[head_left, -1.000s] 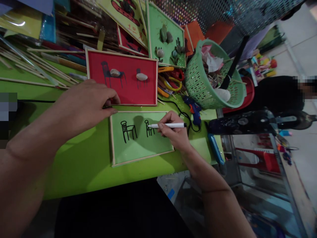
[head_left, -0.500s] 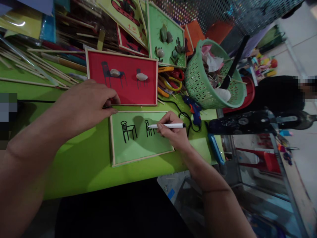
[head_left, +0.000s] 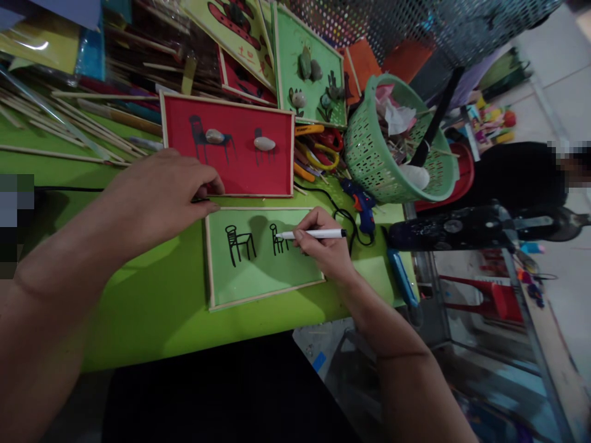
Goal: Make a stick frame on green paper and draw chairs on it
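Note:
My right hand (head_left: 323,241) is closed around a white marker (head_left: 318,234) with a black end. The marker's tip touches the smaller of two black chair drawings on a green framed board (head_left: 258,277). On the left of that board, the larger chair (head_left: 240,244) shows in full; my right fingers cover part of the space beside the small one. My left hand (head_left: 161,191) lies open, thumb at the green board's top left corner and fingertips on the lower edge of a red framed board (head_left: 272,175). That red board carries two drawn chairs, each with a pebble (head_left: 265,143) on it.
Behind lie wooden sticks (head_left: 55,123), a green board with stone figures (head_left: 286,67) and yellow-handled scissors (head_left: 325,159). To the right are a green basket (head_left: 364,147) of scraps, a blue glue gun (head_left: 364,206) with its cord, and a blue cutter (head_left: 402,277) near the table edge.

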### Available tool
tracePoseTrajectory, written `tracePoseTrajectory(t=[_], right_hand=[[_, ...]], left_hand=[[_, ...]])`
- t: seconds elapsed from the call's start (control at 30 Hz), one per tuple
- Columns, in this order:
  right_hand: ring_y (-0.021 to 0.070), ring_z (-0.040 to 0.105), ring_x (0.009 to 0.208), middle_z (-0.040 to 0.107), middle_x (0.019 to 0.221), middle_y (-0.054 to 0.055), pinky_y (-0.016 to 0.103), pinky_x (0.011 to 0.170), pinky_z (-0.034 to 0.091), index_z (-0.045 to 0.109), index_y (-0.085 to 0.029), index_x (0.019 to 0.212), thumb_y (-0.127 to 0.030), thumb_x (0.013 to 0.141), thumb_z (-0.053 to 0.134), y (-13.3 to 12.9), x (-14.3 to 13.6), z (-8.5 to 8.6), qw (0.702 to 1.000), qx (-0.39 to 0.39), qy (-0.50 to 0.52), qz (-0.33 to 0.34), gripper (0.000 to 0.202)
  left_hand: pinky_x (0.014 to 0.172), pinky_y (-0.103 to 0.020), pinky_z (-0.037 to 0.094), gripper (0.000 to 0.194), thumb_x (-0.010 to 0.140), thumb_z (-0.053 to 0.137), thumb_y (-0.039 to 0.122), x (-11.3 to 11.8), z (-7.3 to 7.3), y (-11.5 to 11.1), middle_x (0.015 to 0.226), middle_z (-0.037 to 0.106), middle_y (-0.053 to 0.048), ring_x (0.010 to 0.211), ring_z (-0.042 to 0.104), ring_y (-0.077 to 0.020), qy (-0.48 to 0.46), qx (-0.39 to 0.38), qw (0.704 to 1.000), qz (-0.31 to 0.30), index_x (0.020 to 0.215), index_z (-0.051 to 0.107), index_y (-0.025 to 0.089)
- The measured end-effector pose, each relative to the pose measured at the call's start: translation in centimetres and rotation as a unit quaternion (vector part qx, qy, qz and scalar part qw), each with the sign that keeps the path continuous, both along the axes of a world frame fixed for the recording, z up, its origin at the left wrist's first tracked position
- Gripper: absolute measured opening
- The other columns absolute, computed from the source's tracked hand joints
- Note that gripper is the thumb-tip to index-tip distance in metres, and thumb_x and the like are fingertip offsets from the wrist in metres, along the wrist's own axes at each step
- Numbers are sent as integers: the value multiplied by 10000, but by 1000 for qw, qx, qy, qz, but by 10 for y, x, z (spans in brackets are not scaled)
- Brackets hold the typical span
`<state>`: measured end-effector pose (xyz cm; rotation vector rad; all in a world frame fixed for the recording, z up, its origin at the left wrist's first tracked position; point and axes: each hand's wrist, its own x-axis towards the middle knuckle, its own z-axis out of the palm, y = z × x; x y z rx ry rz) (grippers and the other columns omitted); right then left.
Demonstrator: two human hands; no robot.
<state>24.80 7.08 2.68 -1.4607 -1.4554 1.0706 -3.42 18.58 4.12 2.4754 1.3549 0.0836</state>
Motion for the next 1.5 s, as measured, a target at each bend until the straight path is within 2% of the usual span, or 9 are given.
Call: tracePoseTrajectory(t=[0.13,0.33,0.53,0.73,1.07,1.5], right_hand=[[111,500,599,619,706,-45,265,549,374,598,-241,813,-311,865,730,1,0,0,1000,4,-11,-11,159],[113,523,565,646,679,-45,264,536,397,601,-244,834,-364,880,748,1,3,0,1000,-14,12,-17,196],[110,519,581,640,695,-45,264,548,387,618,-239,839,-327,890,747,2,2,-1,1000,-2,14,-7,165],[118,506,612,628,716,-38,266,553,379,620,-239,845,-355,888,747,1,2,-2,1000,-12,-9,-11,177],[114,530,580,652,693,-43,267,548,406,601,-242,842,-367,884,743,2,3,0,1000,-13,1,-15,195],[122,513,607,636,715,-36,269,551,383,615,-240,850,-379,892,751,2,2,-3,1000,-15,-19,-16,199]], left_hand=[[783,-381,420,243,880,684,388,0,0,0,923,746,-45,878,646,-279,-4,2,1000,-2,1063,765,251],[846,-392,454,275,865,683,395,2,4,-1,926,746,-46,909,658,-283,1,-16,1000,11,1078,772,246],[808,-381,443,268,865,686,389,5,9,-2,939,746,-43,882,650,-271,15,-21,1000,12,1072,766,239],[831,-374,432,272,862,689,387,4,5,-1,918,729,-36,867,629,-258,14,-14,1000,11,1079,764,240],[746,-380,405,228,879,644,393,0,4,0,928,743,-64,854,645,-280,-7,-11,1000,-6,1032,732,249],[742,-375,393,236,867,646,393,1,2,0,909,739,-51,837,632,-271,-10,-4,1000,-9,1032,738,252]])
